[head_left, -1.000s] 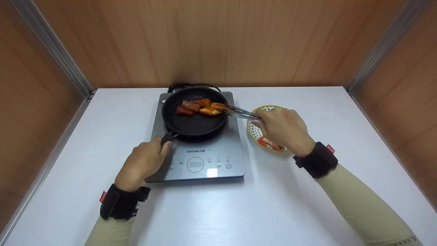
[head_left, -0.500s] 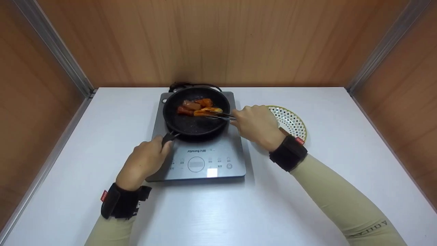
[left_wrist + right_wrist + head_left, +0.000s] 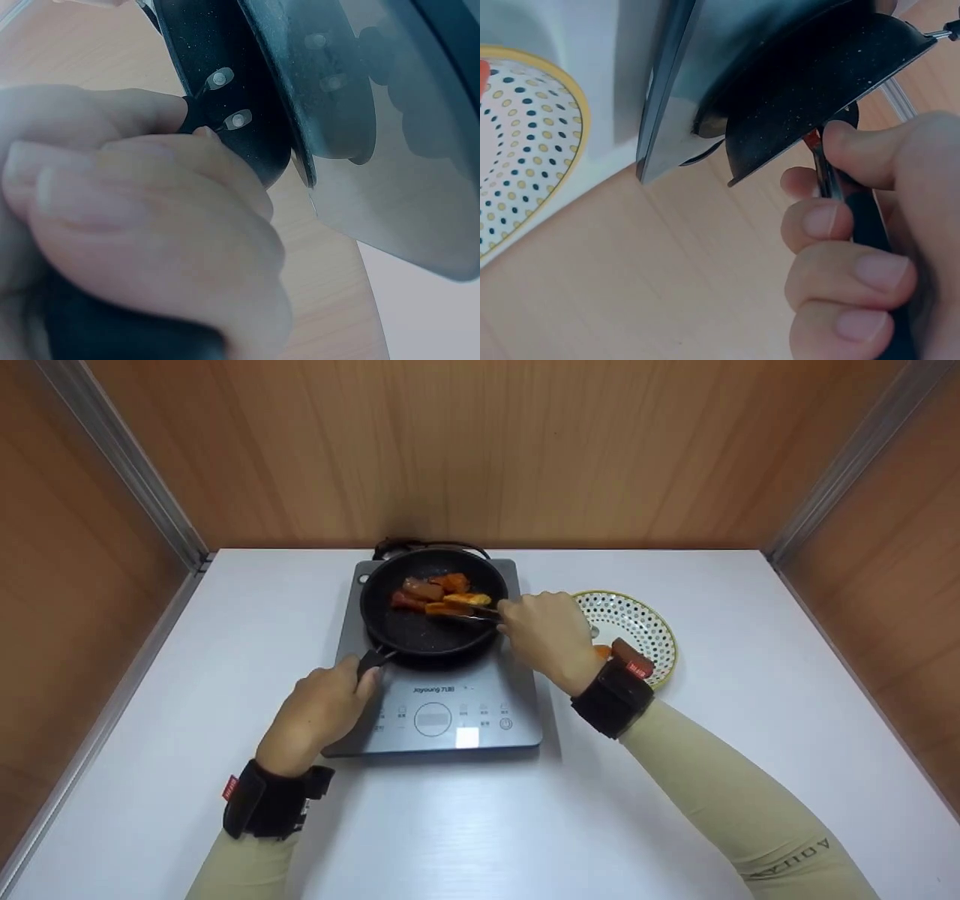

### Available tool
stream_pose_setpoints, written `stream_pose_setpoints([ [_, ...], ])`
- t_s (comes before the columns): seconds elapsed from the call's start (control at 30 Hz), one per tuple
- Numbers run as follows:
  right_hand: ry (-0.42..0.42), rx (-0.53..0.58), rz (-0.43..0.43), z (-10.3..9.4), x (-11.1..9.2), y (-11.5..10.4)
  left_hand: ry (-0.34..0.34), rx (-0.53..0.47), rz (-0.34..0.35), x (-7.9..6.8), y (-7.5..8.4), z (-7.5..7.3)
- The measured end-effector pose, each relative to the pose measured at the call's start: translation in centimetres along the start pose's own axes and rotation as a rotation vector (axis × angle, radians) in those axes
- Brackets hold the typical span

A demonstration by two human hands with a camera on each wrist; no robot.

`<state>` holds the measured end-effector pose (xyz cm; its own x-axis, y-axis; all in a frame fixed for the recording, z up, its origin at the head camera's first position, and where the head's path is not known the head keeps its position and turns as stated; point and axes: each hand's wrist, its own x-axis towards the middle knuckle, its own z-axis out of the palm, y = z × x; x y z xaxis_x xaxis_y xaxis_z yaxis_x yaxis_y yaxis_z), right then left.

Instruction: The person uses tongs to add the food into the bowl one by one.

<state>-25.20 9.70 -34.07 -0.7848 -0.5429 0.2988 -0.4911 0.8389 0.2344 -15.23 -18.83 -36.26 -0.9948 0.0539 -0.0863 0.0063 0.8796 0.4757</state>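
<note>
A black frying pan (image 3: 420,639) sits on a grey induction cooktop (image 3: 480,675). My left hand (image 3: 315,712) grips the pan's handle (image 3: 370,661), and in the left wrist view its fingers (image 3: 165,225) curl round it. Several pieces of reddish-brown and orange food, like seasoned meat, lie in the pan, among them a brown piece (image 3: 422,589). My right hand (image 3: 553,636) holds metal tongs (image 3: 486,616), whose tips are at an orange piece (image 3: 444,609) in the pan's right half. The right wrist view shows the thumb and fingers wrapped round the tongs' dark handle (image 3: 870,221).
Right of the cooktop is a white dotted plate (image 3: 652,622) with a yellow rim, partly behind my right wrist. A reddish-brown piece (image 3: 634,656) and an orange piece (image 3: 601,651) lie on it. A black cable (image 3: 397,545) runs behind the pan, before the wooden back wall (image 3: 480,450).
My right hand has moved left from over the plate to the pan's side. The tongs' orange piece has gone from the pan's right rim further in. My left hand keeps its hold.
</note>
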Motion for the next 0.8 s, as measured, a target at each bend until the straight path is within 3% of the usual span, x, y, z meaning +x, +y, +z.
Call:
stream_pose_setpoints([
  [0.8,-0.151,0.022,0.026,-1.3,0.0,-0.7,-0.004,-0.004,-0.002,0.0,0.0,0.0],
])
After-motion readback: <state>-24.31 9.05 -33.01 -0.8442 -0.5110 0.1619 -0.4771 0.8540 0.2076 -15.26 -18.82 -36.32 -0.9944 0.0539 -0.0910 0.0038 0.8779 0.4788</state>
